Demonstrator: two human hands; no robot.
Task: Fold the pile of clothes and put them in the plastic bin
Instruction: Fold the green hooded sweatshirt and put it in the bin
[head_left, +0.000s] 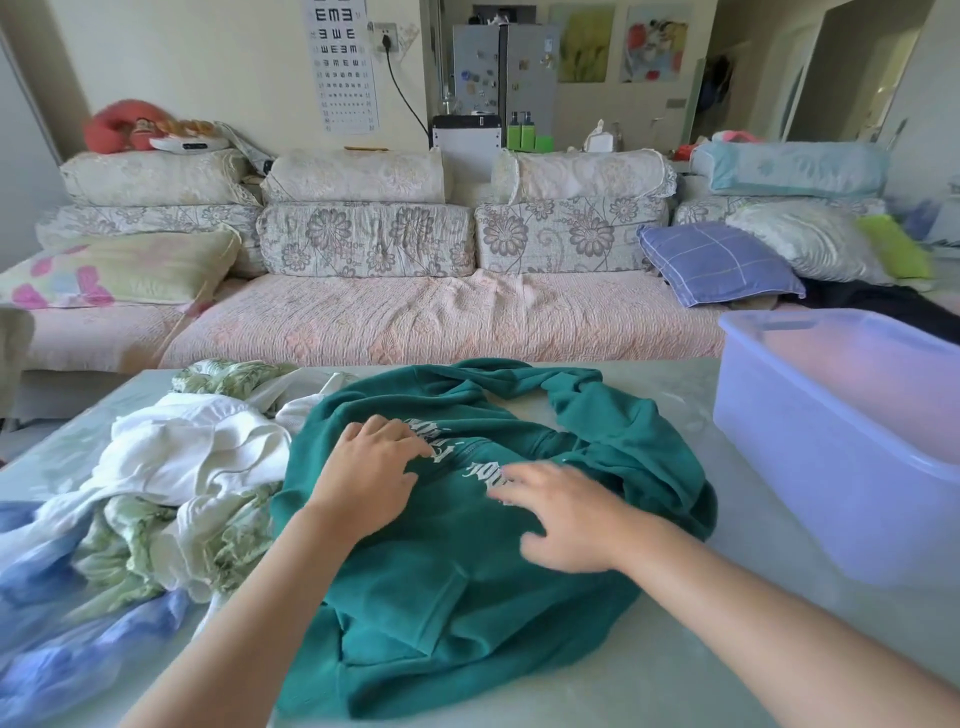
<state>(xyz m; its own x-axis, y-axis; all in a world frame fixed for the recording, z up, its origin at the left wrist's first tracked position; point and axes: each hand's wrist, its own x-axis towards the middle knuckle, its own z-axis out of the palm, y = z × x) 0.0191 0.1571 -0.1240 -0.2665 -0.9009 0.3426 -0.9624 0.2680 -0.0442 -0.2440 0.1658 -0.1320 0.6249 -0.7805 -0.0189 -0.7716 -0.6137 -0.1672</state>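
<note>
The teal sweatshirt (457, 597) lies rumpled on the pale table (727, 675), its long axis running from the near edge away toward the sofa, hem nearest and sleeves bunched at the far end. White lettering crosses its chest. The left hand (369, 467) curls its fingers into the fabric; the right hand (566, 514), blurred, rests flat on it, fingers spread. The pile of clothes (171, 467) touches its left side. The translucent plastic bin (831, 467) stands to the right, apart. Beyond is a floral sofa (363, 239)
</note>
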